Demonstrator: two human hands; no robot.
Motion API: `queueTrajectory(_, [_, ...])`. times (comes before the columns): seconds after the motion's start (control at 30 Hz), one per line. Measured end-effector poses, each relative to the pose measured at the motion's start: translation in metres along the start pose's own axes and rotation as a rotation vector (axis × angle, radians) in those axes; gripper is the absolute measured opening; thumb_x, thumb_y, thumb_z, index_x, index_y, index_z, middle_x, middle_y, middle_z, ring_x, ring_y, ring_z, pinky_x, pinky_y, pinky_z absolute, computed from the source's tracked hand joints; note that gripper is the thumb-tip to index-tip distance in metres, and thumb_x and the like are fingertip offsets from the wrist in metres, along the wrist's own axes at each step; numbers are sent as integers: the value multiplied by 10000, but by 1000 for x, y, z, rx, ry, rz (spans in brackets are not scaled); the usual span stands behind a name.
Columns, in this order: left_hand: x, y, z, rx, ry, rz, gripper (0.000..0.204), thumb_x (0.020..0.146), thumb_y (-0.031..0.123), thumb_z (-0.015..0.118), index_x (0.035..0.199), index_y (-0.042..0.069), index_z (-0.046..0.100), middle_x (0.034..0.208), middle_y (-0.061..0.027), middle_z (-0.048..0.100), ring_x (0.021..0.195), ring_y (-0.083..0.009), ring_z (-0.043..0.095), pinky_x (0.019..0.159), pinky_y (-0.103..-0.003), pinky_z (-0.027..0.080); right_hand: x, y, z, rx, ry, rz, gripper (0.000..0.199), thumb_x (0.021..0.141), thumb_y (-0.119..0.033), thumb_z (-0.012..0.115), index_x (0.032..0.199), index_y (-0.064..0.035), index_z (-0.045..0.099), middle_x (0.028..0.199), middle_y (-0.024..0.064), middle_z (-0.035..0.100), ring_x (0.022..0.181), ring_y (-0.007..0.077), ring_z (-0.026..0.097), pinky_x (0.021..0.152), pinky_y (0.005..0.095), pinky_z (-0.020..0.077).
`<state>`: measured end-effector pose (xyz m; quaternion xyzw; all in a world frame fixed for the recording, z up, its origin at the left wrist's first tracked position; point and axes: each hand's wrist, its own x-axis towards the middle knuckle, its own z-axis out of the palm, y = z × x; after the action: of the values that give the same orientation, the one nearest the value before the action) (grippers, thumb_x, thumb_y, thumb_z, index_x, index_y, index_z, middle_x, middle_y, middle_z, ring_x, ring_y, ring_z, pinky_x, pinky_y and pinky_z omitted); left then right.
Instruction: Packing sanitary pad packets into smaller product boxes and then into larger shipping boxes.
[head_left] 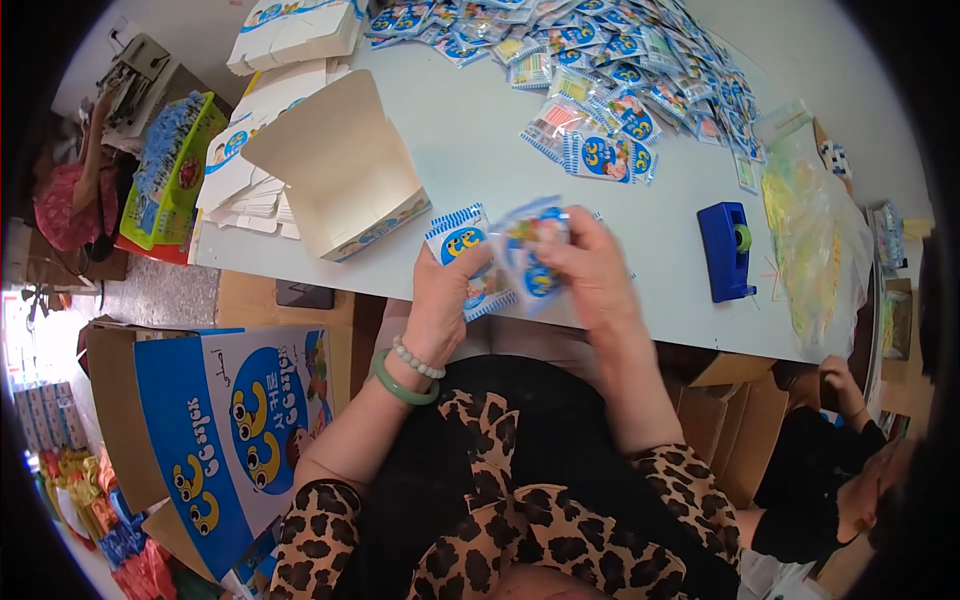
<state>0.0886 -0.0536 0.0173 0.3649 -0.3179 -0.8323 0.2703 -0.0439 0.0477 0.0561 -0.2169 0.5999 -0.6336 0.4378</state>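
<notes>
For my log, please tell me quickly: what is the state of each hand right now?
Left hand: closed, holding a blue-and-white packet.
Right hand: closed, holding a second packet, which is blurred.

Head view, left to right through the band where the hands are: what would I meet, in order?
Lime-green basket → open white box → left hand → right hand → blue tape dispenser → clear plastic bag.
</notes>
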Motion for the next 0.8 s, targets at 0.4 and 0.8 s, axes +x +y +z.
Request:
queueTrajectory(0.4, [4, -4, -10, -40, -192, -84, 311, 939, 239, 601, 1171, 36, 559, 1068, -69, 641, 979, -178, 638, 860, -330, 541, 4, 44, 45, -675, 209, -517, 131, 853, -132, 630, 883, -16, 574, 836, 79, 513, 792, 181, 552, 701, 312, 447])
queueTrajectory(0.8, [17, -3, -26, -271, -226, -227, 180, 873, 167, 691, 970, 47, 599, 875, -57, 648, 809, -164, 650, 777, -346, 570, 124, 13, -140, -1307, 384, -610, 469, 770, -134, 631, 1224, -54, 541, 1175, 173, 580, 1081, 347, 554, 947, 432, 424])
